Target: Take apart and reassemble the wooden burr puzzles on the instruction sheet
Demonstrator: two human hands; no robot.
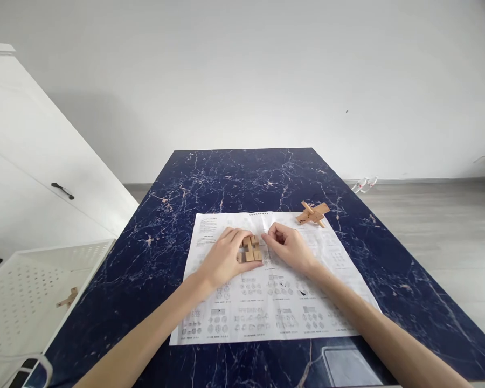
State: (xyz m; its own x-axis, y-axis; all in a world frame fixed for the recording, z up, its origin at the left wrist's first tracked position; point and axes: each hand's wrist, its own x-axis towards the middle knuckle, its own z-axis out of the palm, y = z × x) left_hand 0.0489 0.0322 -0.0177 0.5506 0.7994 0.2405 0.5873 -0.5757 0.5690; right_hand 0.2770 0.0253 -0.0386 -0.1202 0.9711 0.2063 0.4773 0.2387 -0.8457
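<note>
My left hand (224,253) is wrapped around a small wooden interlocking puzzle (250,249), thumb along its near side and fingers over the far side. The block shows light wooden pieces fitted together, partly covered by my palm. Just right of it, my right hand (285,242) is curled with its fingertips close to the puzzle. Whatever those fingers may pinch is hidden. Both hands are over a creased white instruction sheet (258,328) printed with rows of small diagrams.
A second wooden puzzle (313,214) of crossed pieces stands at the sheet's upper right corner. The blue marbled table (226,178) extends beyond the sheet. A clear flat object (350,366) lies at the near edge. To the left is a white perforated basket (20,291) with a wooden piece (68,298).
</note>
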